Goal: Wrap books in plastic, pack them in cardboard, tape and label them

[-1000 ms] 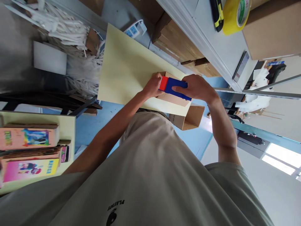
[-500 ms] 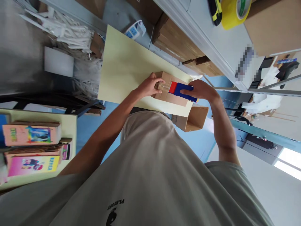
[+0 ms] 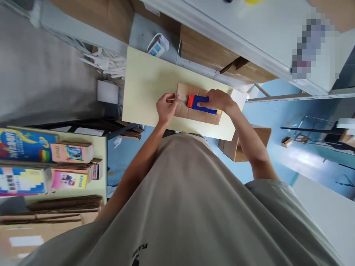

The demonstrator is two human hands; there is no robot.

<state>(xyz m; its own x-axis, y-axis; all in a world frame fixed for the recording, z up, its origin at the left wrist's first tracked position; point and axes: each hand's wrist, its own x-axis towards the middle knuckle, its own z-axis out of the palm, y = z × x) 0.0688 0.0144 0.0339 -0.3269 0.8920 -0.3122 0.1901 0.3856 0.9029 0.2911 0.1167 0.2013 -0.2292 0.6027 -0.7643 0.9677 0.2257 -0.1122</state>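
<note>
A brown cardboard box (image 3: 202,117) lies on the pale yellow tabletop (image 3: 149,79). My right hand (image 3: 220,100) is wrapped round a blue box-shaped thing (image 3: 204,105) with a red end and a little yellow at its other end; its exact kind does not show. It is held low over the cardboard, with the red end facing left. At the cardboard's left edge, my left hand (image 3: 166,107) has its fingertips pinched together; what is between them is too small to make out. A shiny clear strip (image 3: 183,98) shows between those fingertips and the red end.
An open cardboard box (image 3: 253,142) stands below the table's right end. A power strip (image 3: 158,47) lies behind the table. Large cartons (image 3: 208,48) sit under the white shelf (image 3: 246,40). At left, a second table bears stacked printed boxes (image 3: 70,179).
My view has shifted. My left hand has drawn back to the cardboard's left edge, and its fingers have come together. The blue and red thing has moved left over the cardboard.
</note>
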